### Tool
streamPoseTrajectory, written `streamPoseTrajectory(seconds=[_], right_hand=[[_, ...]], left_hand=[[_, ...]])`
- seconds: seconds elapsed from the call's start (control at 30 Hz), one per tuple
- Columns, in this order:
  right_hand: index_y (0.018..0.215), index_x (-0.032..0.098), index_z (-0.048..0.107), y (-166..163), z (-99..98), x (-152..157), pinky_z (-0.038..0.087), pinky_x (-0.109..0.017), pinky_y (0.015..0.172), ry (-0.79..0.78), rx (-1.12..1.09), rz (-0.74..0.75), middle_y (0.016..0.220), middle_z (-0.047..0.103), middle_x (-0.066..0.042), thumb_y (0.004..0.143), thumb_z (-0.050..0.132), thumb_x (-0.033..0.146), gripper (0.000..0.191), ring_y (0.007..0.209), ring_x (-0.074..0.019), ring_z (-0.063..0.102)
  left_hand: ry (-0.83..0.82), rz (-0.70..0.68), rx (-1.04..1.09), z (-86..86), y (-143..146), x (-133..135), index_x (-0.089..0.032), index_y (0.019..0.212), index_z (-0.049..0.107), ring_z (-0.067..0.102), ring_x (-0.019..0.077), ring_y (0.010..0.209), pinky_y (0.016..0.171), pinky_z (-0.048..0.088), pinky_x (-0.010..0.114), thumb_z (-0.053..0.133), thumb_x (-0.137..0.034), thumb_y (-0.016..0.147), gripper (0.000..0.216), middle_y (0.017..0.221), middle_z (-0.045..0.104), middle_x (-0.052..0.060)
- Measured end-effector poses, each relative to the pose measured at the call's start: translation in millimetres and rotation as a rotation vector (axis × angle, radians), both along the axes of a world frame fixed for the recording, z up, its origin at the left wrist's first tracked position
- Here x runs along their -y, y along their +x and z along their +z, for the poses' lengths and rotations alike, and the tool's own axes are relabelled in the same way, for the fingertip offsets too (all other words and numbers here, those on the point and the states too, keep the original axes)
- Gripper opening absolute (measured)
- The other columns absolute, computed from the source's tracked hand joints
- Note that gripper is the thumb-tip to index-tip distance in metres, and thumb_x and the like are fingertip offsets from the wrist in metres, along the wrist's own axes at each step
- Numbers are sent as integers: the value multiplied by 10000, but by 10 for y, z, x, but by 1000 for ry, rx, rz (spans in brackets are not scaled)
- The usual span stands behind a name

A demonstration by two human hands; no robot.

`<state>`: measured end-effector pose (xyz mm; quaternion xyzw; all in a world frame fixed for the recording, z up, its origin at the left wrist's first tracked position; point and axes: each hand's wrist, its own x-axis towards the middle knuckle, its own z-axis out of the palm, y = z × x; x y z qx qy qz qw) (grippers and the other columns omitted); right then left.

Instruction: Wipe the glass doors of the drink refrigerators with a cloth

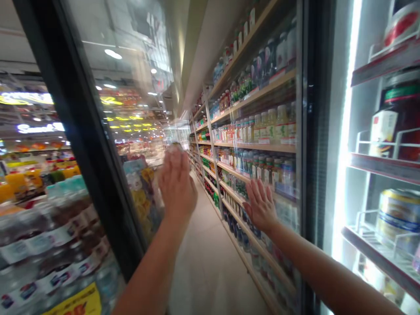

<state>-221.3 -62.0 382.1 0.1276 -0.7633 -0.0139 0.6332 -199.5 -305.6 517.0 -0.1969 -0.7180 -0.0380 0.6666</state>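
Observation:
A glass cooler door [144,39] with a dark frame fills the middle of the head view. My left hand [177,183] is raised at the pane, its fingers stretched upward and partly smeared by motion. Whether something thin lies under its palm, I cannot tell. Lower and to the right, my right hand [260,205] lies flat at the glass with fingers spread, holding nothing that shows. Shelves of bottled drinks [278,122] appear in the pane behind the hands, through it or as a reflection.
A lit cooler interior at right has wire-fronted shelves [387,162] with a yellow-and-blue can [398,216] and a dark bottle [405,113]. Stacked bottle packs [49,245] with a yellow sign [77,302] stand at left, beyond the door's dark frame [88,144].

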Motion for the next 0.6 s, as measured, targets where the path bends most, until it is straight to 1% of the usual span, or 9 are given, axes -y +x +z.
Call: streamPoseTrajectory(seconds=[0.07, 0.13, 0.17, 0.27, 0.33, 0.4, 0.5, 0.53, 0.6], right_hand=[[1595, 124, 83, 14, -8, -2, 237, -565, 1179, -2, 7, 12, 1576, 344, -196, 991, 448, 394, 756, 1496, -334, 239], [1594, 114, 87, 26, -10, -2, 238, -574, 1177, -5, 11, 18, 1581, 329, -205, 986, 455, 414, 771, 1496, -342, 234], [1593, 109, 84, 31, -9, -1, 240, -575, 1176, -5, 8, 20, 1578, 332, -208, 984, 460, 415, 779, 1497, -343, 232], [1592, 97, 74, 36, -4, 0, 239, -575, 1178, -1, -11, 26, 1562, 363, -212, 977, 474, 412, 798, 1497, -343, 230], [1593, 100, 73, 33, -4, 1, 237, -574, 1180, -10, -14, 32, 1563, 361, -211, 973, 483, 416, 807, 1493, -345, 242], [1594, 111, 72, 28, -6, 2, 239, -572, 1181, -23, -14, 41, 1573, 343, -205, 971, 488, 413, 807, 1486, -345, 263], [1596, 121, 69, 23, -14, 5, 237, -570, 1184, -27, -11, 48, 1578, 331, -201, 968, 500, 402, 811, 1479, -344, 281], [1596, 122, 70, 21, -17, 7, 236, -569, 1186, -25, -11, 47, 1575, 337, -200, 967, 506, 401, 815, 1478, -343, 284], [1596, 116, 73, 16, -24, 13, 235, -571, 1186, -22, -14, 42, 1566, 352, -202, 962, 517, 409, 827, 1479, -345, 283]], left_hand=[[-300, -99, 52, -332, 56, -54, -204, 1548, 271, 203, 197, 1509, 1205, 288, 397, 332, -44, 920, 650, 1594, 323, 59], [-500, -107, 102, -500, 80, 23, -251, 1549, 269, 220, 140, 1499, 1233, 215, 311, 355, -29, 908, 684, 1572, 370, -2], [-455, -73, 106, -494, 82, 117, -241, 1556, 251, 211, 146, 1502, 1243, 184, 315, 359, -26, 905, 695, 1576, 361, 4], [-48, 46, 64, -302, 86, 473, -203, 1573, 185, 157, 235, 1521, 1246, 180, 434, 391, -103, 937, 676, 1625, 224, 75], [118, 79, 38, -293, 102, 620, -183, 1577, 149, 120, 271, 1526, 1241, 178, 499, 399, -143, 949, 677, 1638, 160, 102], [24, 72, 22, -484, 122, 653, -188, 1579, 129, 94, 259, 1529, 1244, 185, 496, 370, -117, 944, 683, 1639, 131, 92], [-452, 24, 86, -843, 136, 671, -252, 1576, 139, 233, 149, 1493, 1247, 226, 345, 347, -44, 901, 736, 1589, 316, 17], [-460, 47, 100, -894, 137, 710, -278, 1573, 149, 246, 142, 1487, 1248, 229, 337, 367, -51, 897, 745, 1577, 345, -5], [-247, 115, 93, -876, 140, 832, -253, 1577, 135, 217, 207, 1502, 1236, 264, 423, 403, -91, 914, 733, 1602, 283, 51]])
